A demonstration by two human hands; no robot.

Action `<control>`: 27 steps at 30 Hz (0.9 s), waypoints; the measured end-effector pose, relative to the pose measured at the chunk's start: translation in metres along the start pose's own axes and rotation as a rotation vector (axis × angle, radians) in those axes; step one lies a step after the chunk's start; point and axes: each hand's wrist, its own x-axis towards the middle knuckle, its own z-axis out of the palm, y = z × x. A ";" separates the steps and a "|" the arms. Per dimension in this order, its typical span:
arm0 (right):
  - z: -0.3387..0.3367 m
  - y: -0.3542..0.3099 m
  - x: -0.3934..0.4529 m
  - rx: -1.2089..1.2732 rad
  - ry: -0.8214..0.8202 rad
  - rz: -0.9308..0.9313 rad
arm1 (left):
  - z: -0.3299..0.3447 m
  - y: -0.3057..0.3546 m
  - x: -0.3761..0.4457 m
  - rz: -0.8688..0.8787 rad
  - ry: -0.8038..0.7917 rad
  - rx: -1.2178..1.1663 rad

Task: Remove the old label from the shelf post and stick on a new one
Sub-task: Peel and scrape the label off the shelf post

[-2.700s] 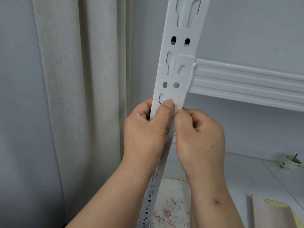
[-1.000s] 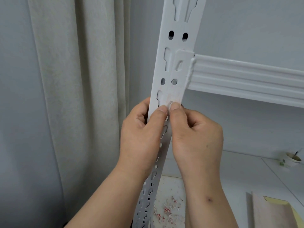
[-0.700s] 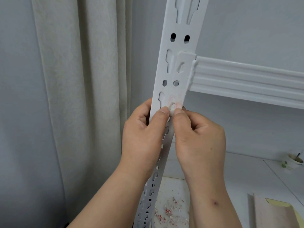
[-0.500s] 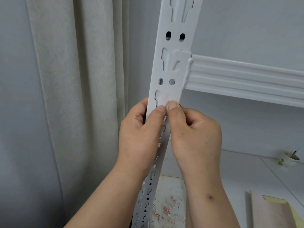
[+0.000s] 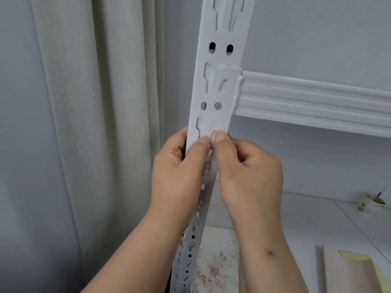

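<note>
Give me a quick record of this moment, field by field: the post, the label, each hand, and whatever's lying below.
post: white slotted shelf post, shelf beam hooked on at right
label: faint pinkish label residue on post
left hand: wrapped round post, thumb on its face
right hand: thumb by left thumb, at residue's lower edge
below: red and white scraps on surface
far right: paper cup

The scene is lit by soft, even light, not too bright. No glare is seen. Only faint shadows are cast. Straight lines are bent a little near the edges. The far corner is slightly blurred.
</note>
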 end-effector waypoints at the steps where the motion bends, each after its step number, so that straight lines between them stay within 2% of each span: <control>1: 0.000 0.000 0.000 -0.004 0.000 -0.005 | 0.000 0.000 0.000 0.003 -0.004 0.001; 27: 0.002 0.003 0.004 -0.006 0.049 0.002 | 0.000 -0.002 0.000 -0.008 -0.007 -0.017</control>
